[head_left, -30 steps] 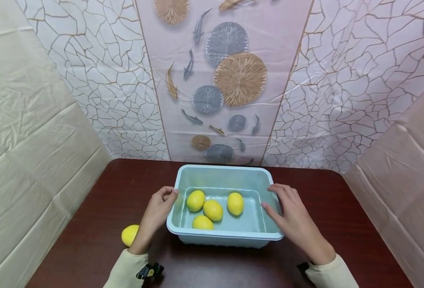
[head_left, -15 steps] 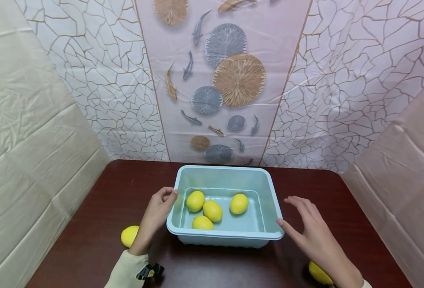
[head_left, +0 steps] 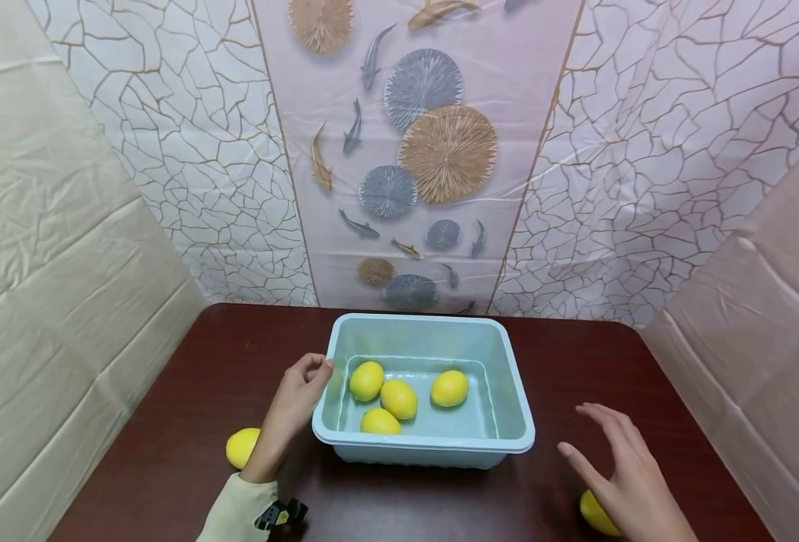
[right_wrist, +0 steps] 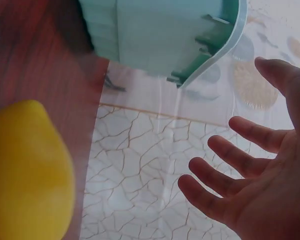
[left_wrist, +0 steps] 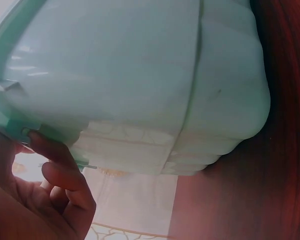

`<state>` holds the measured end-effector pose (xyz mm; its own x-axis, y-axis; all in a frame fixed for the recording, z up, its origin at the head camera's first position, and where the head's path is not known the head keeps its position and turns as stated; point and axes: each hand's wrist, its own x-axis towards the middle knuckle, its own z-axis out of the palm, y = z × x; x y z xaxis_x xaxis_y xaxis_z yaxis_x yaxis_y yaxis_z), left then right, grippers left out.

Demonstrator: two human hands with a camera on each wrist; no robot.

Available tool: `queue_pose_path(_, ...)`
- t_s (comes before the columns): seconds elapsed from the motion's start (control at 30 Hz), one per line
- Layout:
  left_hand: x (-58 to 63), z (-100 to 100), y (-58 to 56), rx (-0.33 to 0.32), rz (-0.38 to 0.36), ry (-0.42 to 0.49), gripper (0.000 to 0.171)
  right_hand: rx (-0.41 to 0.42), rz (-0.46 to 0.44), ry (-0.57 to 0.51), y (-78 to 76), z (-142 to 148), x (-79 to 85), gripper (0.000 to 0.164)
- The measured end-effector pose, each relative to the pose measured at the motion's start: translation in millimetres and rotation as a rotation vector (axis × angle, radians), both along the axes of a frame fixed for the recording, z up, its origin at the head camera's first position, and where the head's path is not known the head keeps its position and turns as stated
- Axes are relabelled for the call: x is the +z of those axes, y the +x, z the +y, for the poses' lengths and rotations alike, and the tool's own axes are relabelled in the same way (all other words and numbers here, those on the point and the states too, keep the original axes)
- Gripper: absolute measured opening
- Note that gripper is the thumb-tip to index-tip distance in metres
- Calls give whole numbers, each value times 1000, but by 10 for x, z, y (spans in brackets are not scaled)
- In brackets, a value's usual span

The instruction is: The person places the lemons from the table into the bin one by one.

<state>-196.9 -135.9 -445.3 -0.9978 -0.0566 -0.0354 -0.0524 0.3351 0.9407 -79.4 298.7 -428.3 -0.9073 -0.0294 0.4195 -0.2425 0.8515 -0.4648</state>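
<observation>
A pale blue-green plastic basin (head_left: 426, 444) stands on the table with several yellow lemons (head_left: 399, 399) on its floor. At its left side my left hand (head_left: 299, 395) pinches the rim, with thumb and curled fingers at the edge in the left wrist view. My right hand (head_left: 632, 478) is in the air right of the basin, fingers spread and holding nothing. Close below it, partly hidden by the hand, lies a lemon (head_left: 597, 513), which looms large as a lemon (right_wrist: 30, 175) in the right wrist view.
Another lemon (head_left: 242, 448) lies on the dark red-brown table (head_left: 399, 504), left of my left forearm. Behind the table's far edge hangs a patterned cloth (head_left: 406, 188). Beige cloth walls (head_left: 67, 263) rise on both sides.
My right hand has moved from the basin's right rim outward and nearer to me, over the right lemon. Inside the basin, the rightmost lemon has turned slightly. My left hand has stayed put.
</observation>
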Motion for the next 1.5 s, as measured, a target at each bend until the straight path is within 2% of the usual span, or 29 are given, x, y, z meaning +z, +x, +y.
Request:
queue_pose_path(0.13,-1,-3,8,-24,-14,36,36,-11,7,-6,31,66,-95,60)
queue_pose_path(0.23,-12,-7,2,-55,-21,66,35,-35,-20,29,48,129,-158,53)
queue_pose_path(0.33,-35,-15,-9,-78,-13,93,32,-79,-140,104,49,214,-227,51)
queue_pose_path(0.47,-59,-21,-20,-89,11,121,29,-127,-356,187,24,349,-330,66)
queue_pose_path(0.53,-62,-21,-23,-94,17,127,29,-145,-434,203,21,415,-395,74)
queue_pose_path(0.73,-66,-15,-26,-95,22,121,29,-154,-574,201,67,529,-584,91)
queue_pose_path(0.9,-59,-3,-17,-96,33,134,26,-141,-613,158,85,548,-681,94)
queue_pose_path(1.2,-67,-10,-13,-103,39,124,27,-156,-613,140,92,527,-784,99)
queue_pose_path(1.5,-67,-6,4,-96,35,129,27,-122,-533,175,155,501,-818,86)
